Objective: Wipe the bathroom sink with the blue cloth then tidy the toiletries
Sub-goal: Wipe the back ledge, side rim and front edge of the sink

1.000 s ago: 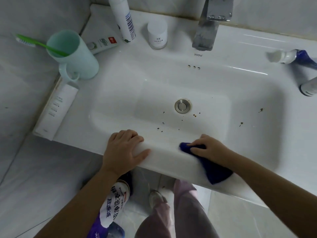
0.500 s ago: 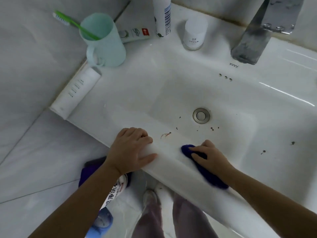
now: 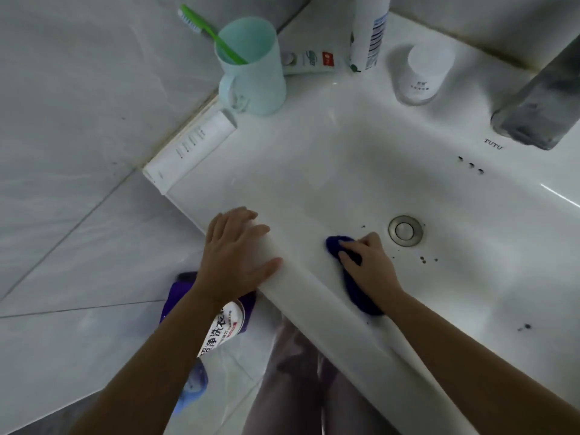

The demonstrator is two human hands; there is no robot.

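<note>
The white sink (image 3: 314,171) has brown specks (image 3: 423,259) near its drain (image 3: 405,230) and further right. My right hand (image 3: 368,265) presses a dark blue cloth (image 3: 354,290) against the inner front wall of the basin, left of the drain. My left hand (image 3: 235,249) rests flat on the front rim, fingers straight. Toiletries stand at the back left: a mint cup (image 3: 254,73) with a green toothbrush (image 3: 207,26), a lying toothpaste tube (image 3: 310,61), a tall spray can (image 3: 368,29), a small white jar (image 3: 423,73) and a white tube (image 3: 191,146) along the left edge.
The grey faucet (image 3: 539,111) juts over the basin at the back right. A tiled wall runs along the sink's left side. Below the rim, a purple and white detergent bottle (image 3: 222,328) stands on the floor beside my legs.
My right hand has slid the cloth from the front rim down into the basin toward the drain. My view has swung left and closer. My left hand has stayed on the rim.
</note>
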